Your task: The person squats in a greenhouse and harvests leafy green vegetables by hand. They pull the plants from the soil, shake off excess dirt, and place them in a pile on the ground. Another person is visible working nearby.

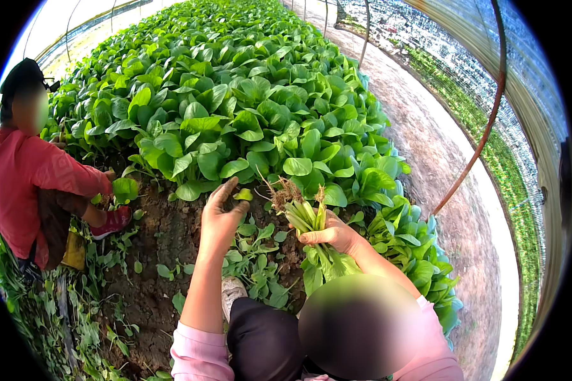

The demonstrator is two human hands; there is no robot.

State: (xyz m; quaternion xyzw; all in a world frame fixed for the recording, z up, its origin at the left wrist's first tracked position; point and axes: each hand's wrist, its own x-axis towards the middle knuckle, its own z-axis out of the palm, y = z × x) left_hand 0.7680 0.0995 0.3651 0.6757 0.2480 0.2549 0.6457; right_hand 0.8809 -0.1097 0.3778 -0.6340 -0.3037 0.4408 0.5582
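Observation:
My right hand (331, 232) grips a bunch of leafy greens (305, 215) by the pale stems. Its soil-caked roots point up and its leaves hang below my fingers. To the left, my left hand (224, 205) is raised with soiled fingers apart, and a small yellow-green leaf (243, 194) shows right beside its fingertips; whether the fingers touch it cannot be told. Just beyond both hands stands the front edge of a dense bed of leafy greens (238, 128). Loose leaves (262, 266) lie on the brown soil below and between my forearms.
At the left, a co-worker (28, 176) in a red top sits low beside the bed, near a yellow object (74, 251). A bent rusty hoop (481, 143) rises at the right, by a dirt path (438, 157). Cut leaves and weeds (81, 324) cover ground at the lower left.

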